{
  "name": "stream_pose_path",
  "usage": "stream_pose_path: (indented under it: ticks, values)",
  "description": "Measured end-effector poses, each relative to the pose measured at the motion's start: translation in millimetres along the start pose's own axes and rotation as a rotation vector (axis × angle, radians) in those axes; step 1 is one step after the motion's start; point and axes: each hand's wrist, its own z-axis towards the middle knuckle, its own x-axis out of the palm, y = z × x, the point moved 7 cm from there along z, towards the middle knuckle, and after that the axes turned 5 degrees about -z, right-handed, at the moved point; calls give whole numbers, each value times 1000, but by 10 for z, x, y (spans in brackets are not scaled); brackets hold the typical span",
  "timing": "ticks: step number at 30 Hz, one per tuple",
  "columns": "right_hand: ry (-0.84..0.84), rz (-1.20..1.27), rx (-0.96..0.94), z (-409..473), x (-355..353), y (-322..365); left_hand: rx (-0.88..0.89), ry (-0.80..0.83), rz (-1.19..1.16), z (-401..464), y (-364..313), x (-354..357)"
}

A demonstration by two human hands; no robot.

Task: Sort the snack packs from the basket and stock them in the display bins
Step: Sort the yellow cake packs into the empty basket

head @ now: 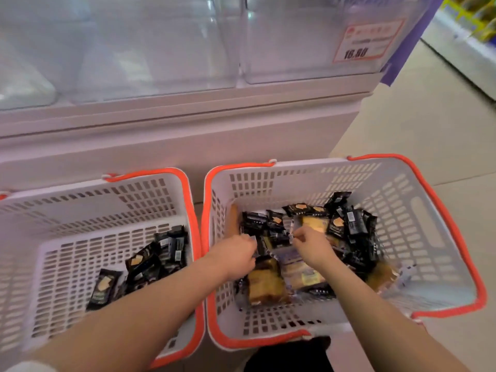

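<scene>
Snack packs [308,237] lie heaped in the right basket [440,237]: light, crinkly, slippery film over soft cake (easily crushed), so pinching a sealed end looks safest. Left hand [236,255] and right hand [312,244] both reach in, fingers curled, apparently pinching wrappers.

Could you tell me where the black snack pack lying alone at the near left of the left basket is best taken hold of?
I would pinch the black snack pack across its long side edges near the middle, coming straight down from above. It lies flat on the floor of the left basket, apart from the others, so its edges are free. The left hand is nearer.
</scene>
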Motion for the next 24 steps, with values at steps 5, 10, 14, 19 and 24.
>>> stream_pose_path:
  ticks: [5,10,14,19,24]
  values:
    - [-22,-108,-63,582,223,-7,-248,166,129,399,125,498]
    - [27,-8,103,982,467,-67,-330,147,225,606,141,738]
    - [17,191,287,1141,597,-124,-402,133,107,626,235,842]
    - [37,135,301,1105,660,-106,-455,96,-8,642,284,833]
    - [90,199,267,1011,568,-246,-426,7,-76,603,293,631]
